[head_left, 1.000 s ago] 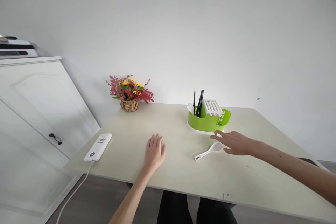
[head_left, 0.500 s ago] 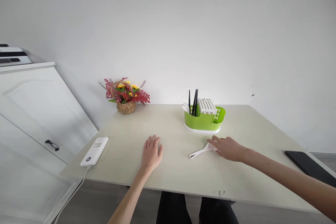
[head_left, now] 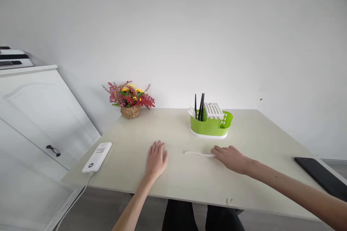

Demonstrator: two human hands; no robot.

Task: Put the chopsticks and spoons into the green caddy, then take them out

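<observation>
My right hand (head_left: pixel 231 158) lies over the bowl end of a white spoon (head_left: pixel 197 153) on the pale table (head_left: pixel 173 177); its fingers curl onto the bowl and the handle sticks out to the left. My left hand (head_left: pixel 156 159) rests flat on the table, fingers spread, touching nothing else. Behind the spoon stands a green cutlery holder (head_left: pixel 211 124) on a white base, holding black chopsticks (head_left: pixel 200 107), a white spoon and a white rack insert.
A wicker basket of red and yellow flowers (head_left: pixel 130 98) stands at the table's back left. A white power bank (head_left: pixel 97 157) with a cable lies at the left edge. A black phone (head_left: pixel 322 178) lies at the right edge. A white cabinet (head_left: pixel 35 115) stands to the left.
My right hand dropped onto the spoon's bowl and turned the spoon, so its handle now points left rather than toward me. The left hand stayed put.
</observation>
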